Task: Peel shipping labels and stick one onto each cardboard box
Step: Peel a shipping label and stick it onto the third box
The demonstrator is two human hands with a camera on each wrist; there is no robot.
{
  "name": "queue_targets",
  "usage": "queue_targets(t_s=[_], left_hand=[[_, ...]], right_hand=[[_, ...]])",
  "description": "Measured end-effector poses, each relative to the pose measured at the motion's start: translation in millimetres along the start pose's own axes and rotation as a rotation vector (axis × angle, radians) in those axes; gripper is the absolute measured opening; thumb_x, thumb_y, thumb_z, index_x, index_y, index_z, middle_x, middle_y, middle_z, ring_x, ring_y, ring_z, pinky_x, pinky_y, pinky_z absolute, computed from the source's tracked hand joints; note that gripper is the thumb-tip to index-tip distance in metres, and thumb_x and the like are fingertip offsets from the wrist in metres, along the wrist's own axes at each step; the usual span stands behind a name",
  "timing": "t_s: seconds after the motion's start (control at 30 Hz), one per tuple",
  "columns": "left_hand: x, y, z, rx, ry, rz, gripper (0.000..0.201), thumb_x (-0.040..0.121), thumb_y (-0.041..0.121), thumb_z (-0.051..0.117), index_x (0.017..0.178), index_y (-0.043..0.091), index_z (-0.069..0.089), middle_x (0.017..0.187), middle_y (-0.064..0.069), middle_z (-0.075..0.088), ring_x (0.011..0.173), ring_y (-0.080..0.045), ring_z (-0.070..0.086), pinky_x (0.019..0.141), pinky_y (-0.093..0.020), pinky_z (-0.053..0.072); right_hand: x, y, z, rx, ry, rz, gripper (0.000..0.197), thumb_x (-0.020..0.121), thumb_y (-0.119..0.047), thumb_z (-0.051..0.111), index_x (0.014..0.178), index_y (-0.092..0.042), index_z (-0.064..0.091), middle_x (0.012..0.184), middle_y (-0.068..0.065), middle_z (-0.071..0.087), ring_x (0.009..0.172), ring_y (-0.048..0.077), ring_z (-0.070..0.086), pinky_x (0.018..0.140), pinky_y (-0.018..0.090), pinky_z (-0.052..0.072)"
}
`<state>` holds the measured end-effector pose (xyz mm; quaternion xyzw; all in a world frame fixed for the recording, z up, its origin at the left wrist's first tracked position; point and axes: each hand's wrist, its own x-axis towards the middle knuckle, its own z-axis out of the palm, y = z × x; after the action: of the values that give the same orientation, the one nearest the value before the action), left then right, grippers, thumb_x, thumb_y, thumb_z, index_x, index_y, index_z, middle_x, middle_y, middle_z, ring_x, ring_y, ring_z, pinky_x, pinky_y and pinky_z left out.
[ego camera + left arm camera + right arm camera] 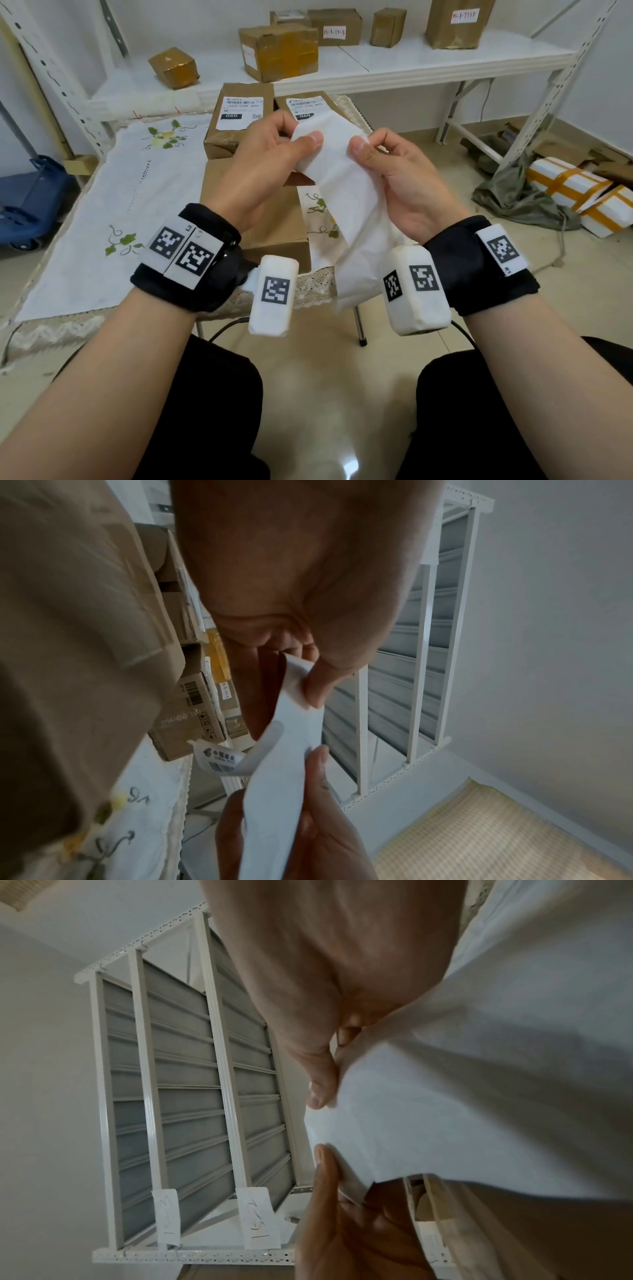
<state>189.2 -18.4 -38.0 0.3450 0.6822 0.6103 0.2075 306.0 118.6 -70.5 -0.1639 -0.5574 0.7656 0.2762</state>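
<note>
Both hands are holding one long white strip of label backing (346, 205) up in front of the person, above the table edge. The left hand (270, 164) is pinching the strip's upper end between thumb and curled fingers, and the right hand (404, 174) is pinching the same end just beside it, thumb on the near face. In the left wrist view one printed shipping label (219, 758) is curling away from the strip near the fingertips. The rest of the strip is hanging down between the two wrists. On the table (102, 308), which is wearing an embroidered white cloth (113, 192), three cardboard boxes are sitting: two at the far end, each already carrying a label, the left labelled box (236, 120) touching the right labelled box (308, 106), and one plain box (274, 219) nearer, partly hidden by the hands. On the white shelf (411, 65) behind, six more brown boxes are standing.
</note>
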Motion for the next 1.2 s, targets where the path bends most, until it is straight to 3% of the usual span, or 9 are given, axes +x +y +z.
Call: queue_targets(t_s=[0.13,0.23,0.33,0.57,0.7,0.83,0.93,1.07,1.2], left_hand=[[-2,-4,7,-0.007,0.034,0.023,0.01,0.1,0.017,0.063,0.097,0.013,0.054,0.094,-0.006,0.074,0.077,-0.008,0.075,0.066,-0.026,0.062],[0,-9,10,0.065,0.041,0.073,0.014,0.098,0.016,0.065,0.1,0.007,0.055,0.101,-0.024,0.072,0.087,-0.028,0.074,0.072,-0.039,0.064],[0,-12,9,0.098,0.03,0.093,0.015,0.097,0.014,0.066,0.099,0.005,0.055,0.099,-0.029,0.07,0.086,-0.032,0.073,0.065,-0.034,0.062],[2,-12,3,0.164,0.053,0.118,0.015,0.098,0.017,0.066,0.102,0.006,0.056,0.102,-0.024,0.072,0.083,-0.018,0.072,0.06,-0.018,0.057],[4,-16,4,0.217,0.055,0.121,0.021,0.097,0.021,0.067,0.1,0.002,0.057,0.103,-0.024,0.071,0.097,-0.031,0.07,0.075,-0.035,0.062],[3,-18,6,0.22,0.055,0.123,0.029,0.096,0.023,0.068,0.1,-0.003,0.056,0.099,-0.023,0.07,0.096,-0.034,0.068,0.083,-0.053,0.058],[2,-19,10,0.232,0.06,0.156,0.027,0.094,0.022,0.07,0.094,-0.001,0.056,0.094,-0.016,0.073,0.091,-0.029,0.07,0.08,-0.052,0.057],[1,-20,13,0.261,0.052,0.176,0.018,0.093,0.022,0.072,0.086,0.015,0.057,0.091,-0.007,0.072,0.089,-0.024,0.071,0.078,-0.05,0.058],[2,-19,9,0.275,0.046,0.161,0.019,0.093,0.024,0.071,0.087,0.012,0.057,0.092,-0.008,0.073,0.09,-0.024,0.071,0.079,-0.053,0.059]], right_hand=[[-4,3,4,-0.173,0.008,0.006,0.016,0.09,-0.017,0.077,0.083,-0.014,0.063,0.089,0.008,0.076,0.076,0.018,0.072,0.07,0.029,0.058],[-5,5,4,-0.239,-0.011,0.05,0.016,0.083,-0.012,0.083,0.094,-0.008,0.071,0.096,0.013,0.079,0.081,0.022,0.075,0.075,0.034,0.063],[-3,4,3,-0.241,-0.011,0.107,0.018,0.08,-0.007,0.084,0.096,-0.005,0.075,0.098,0.014,0.079,0.083,0.024,0.076,0.081,0.038,0.064],[-3,7,4,-0.292,-0.026,0.146,0.025,0.08,-0.002,0.082,0.104,0.0,0.075,0.093,0.012,0.08,0.078,0.021,0.076,0.072,0.032,0.063],[-2,6,2,-0.392,0.007,0.177,0.017,0.081,-0.005,0.083,0.097,-0.004,0.077,0.091,0.012,0.08,0.077,0.023,0.076,0.074,0.034,0.063],[-3,6,1,-0.398,-0.009,0.225,0.016,0.083,-0.005,0.081,0.098,-0.004,0.078,0.096,0.014,0.08,0.082,0.025,0.076,0.08,0.037,0.062],[-5,6,2,-0.31,-0.032,0.23,0.013,0.083,-0.004,0.081,0.095,-0.006,0.078,0.09,0.011,0.08,0.078,0.02,0.076,0.073,0.031,0.064],[-4,9,2,-0.282,-0.05,0.195,0.019,0.079,-0.001,0.083,0.095,-0.008,0.076,0.083,0.004,0.08,0.072,0.014,0.076,0.066,0.026,0.061],[-4,6,-2,-0.397,-0.075,0.173,0.02,0.077,0.0,0.084,0.094,-0.006,0.076,0.078,0.002,0.079,0.067,0.012,0.074,0.061,0.022,0.058]])
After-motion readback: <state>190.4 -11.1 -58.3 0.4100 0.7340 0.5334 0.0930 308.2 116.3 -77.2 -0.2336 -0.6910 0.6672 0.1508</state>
